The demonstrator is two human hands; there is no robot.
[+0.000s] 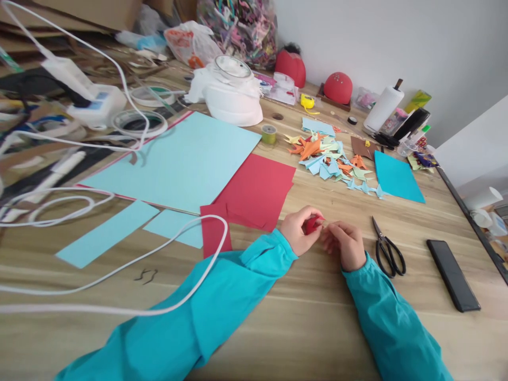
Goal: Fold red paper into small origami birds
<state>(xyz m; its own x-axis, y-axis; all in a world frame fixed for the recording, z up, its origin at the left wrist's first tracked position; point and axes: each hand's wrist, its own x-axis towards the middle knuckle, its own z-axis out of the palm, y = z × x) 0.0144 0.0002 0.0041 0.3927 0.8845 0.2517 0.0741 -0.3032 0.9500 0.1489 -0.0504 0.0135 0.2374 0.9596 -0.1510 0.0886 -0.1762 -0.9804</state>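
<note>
My left hand (299, 231) is closed around a small piece of folded red paper (311, 224), mostly covered by the fingers. Close beside it, my right hand (346, 243) has its thumb and fingers pinched together at the right end of that piece. What lies between the right fingertips is too small to make out. Red paper sheets (257, 190) lie just left of my hands. Beyond them rests a pile of folded paper cranes (317, 153) in orange, blue and pale green. Black-handled scissors (387, 248) lie right of my right hand.
A light blue sheet (178, 159) and cut blue strips (107, 233) cover the left side. A white cable (190, 296) loops over my left sleeve. A phone (453, 275) lies at right, a thread spool (269, 134) and a turquoise sheet (399, 176) farther back.
</note>
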